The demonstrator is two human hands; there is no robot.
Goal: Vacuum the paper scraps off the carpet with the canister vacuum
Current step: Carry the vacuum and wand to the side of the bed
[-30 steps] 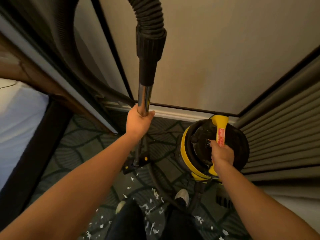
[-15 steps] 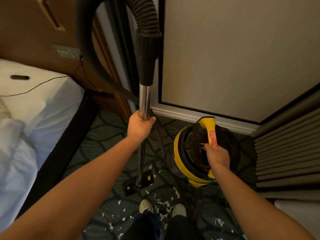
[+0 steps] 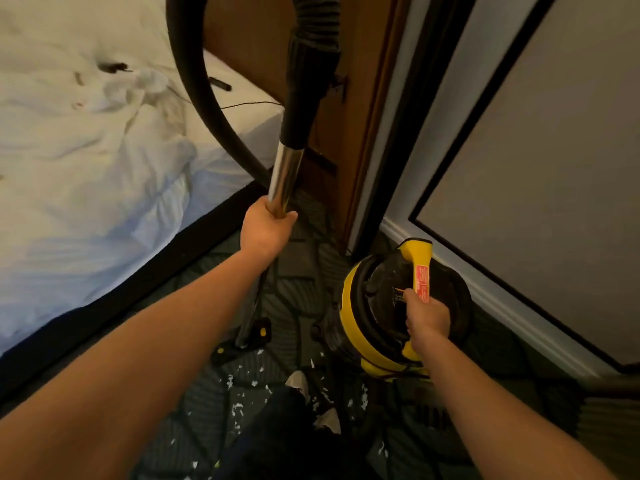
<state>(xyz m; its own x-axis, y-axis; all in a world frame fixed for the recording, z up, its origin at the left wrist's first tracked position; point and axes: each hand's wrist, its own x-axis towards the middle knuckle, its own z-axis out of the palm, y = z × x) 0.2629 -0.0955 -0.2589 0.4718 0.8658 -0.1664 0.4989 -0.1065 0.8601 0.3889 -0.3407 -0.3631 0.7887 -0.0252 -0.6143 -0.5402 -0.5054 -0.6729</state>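
From the head view, looking down, both bare forearms reach forward from the lower corners. The left arm runs up from the bottom left, wrist straight, and the left hand (image 3: 267, 230) is wrapped in a fist around the chrome wand (image 3: 284, 178), thumb side up, just below the black cuff (image 3: 304, 98) where the ribbed hose (image 3: 194, 81) joins. The wand stands nearly upright, tilted a little to the right at its top, and goes down behind the forearm to the black floor nozzle (image 3: 242, 344), which sits flat on the carpet (image 3: 298, 271). The hose arcs down in front of the bed (image 3: 86, 150) with its rumpled white sheet.

The right arm comes in from the bottom right, elbow lower than wrist, and the right hand (image 3: 427, 318) is curled closed over the yellow handle (image 3: 419, 258) that crosses the top of the canister vacuum (image 3: 374, 327); knuckles face the camera, fingers hidden under the grip. The yellow and black canister stands on the carpet near the white baseboard (image 3: 485, 296), to the right of the nozzle and apart from it.

White paper scraps (image 3: 239, 407) lie scattered on the dark patterned carpet just behind the nozzle and around the person's shoes (image 3: 298, 382) at the bottom centre
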